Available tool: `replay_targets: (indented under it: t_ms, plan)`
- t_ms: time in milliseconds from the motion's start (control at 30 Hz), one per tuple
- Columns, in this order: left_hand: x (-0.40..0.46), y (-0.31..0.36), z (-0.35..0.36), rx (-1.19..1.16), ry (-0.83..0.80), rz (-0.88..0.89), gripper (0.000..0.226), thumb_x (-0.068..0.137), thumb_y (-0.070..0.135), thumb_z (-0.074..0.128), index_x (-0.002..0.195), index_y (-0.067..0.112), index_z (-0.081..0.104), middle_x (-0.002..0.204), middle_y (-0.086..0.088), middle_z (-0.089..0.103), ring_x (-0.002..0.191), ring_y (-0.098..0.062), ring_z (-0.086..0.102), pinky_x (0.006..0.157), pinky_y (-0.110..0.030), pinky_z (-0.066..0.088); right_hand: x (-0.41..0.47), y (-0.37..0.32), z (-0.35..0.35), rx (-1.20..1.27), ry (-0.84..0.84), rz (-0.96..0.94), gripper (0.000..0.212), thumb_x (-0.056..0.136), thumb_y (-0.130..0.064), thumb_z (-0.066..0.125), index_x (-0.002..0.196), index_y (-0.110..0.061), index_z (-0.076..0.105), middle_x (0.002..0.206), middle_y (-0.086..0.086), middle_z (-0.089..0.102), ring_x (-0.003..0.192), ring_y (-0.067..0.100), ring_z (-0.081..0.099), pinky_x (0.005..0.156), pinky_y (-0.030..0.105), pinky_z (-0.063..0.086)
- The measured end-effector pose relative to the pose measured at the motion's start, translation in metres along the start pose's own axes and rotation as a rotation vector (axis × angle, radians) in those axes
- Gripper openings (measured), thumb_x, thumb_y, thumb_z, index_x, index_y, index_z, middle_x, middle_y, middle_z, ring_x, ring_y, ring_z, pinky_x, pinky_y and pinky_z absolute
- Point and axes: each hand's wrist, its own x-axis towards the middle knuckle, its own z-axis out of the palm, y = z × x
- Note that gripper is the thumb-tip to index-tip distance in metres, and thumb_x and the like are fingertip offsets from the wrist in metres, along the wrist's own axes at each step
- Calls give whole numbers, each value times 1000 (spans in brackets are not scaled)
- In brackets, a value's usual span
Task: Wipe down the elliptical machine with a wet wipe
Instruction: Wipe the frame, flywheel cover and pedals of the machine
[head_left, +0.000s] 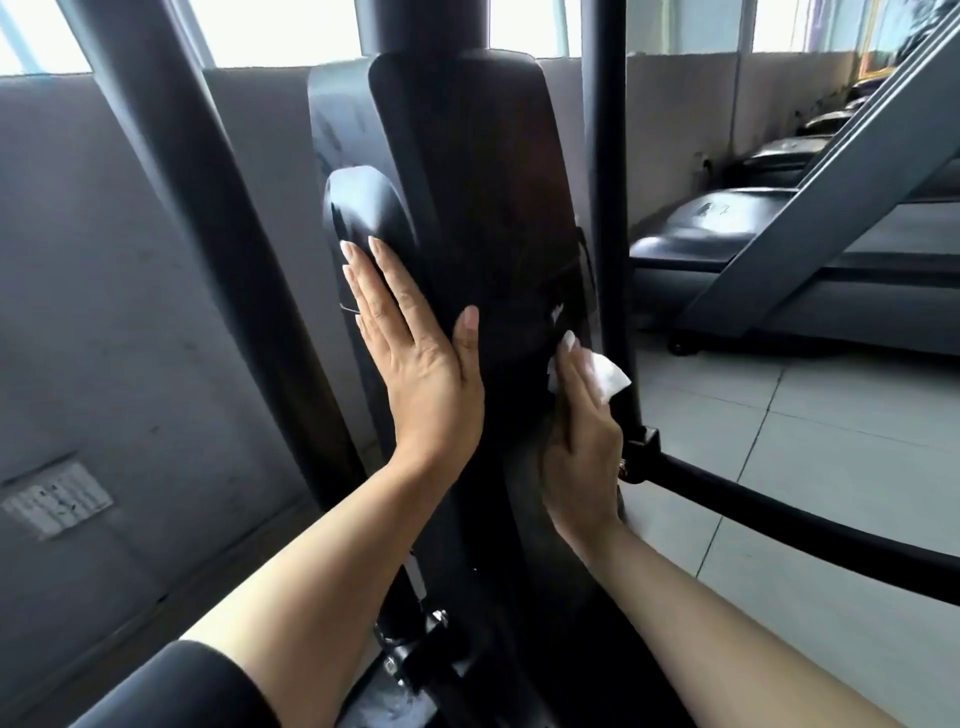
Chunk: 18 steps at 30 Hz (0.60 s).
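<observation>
My forearms are bare, with a dark smooth sleeve (171, 686) on my left upper arm and long, pale fingernails (375, 244).

Pale tiled floor (810, 436); elliptical machine (467, 208) & treadmills (737, 228) stand on it.
</observation>
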Motion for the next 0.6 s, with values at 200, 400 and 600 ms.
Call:
replay_targets:
  t_ms: [200,400,600]
  plan:
    - [-20,-3,2,29,-64,4,78,96,30,37,150,0,-10,158,-23,-18,148,-31,-16,122,-43,-6,37,-16,13,-8,67,-162,55,85,21,42,137,5,49,144,12,45,139,26,38,113,11,23]
    - [-23,-4,5,49,-39,-5,77,97,31,35,151,3,-12,159,-19,-19,148,-28,-17,121,-40,-7,20,3,-2,-53,122,-64,31,92,5,56,121,-1,65,127,9,63,122,28,58,106,31,44]
    - [-25,-6,7,47,-36,11,76,98,28,38,151,3,-11,159,-19,-19,148,-26,-18,122,-41,-7,64,-10,-5,-78,271,8,12,86,-13,73,94,-4,75,88,1,70,78,9,64,76,9,47]
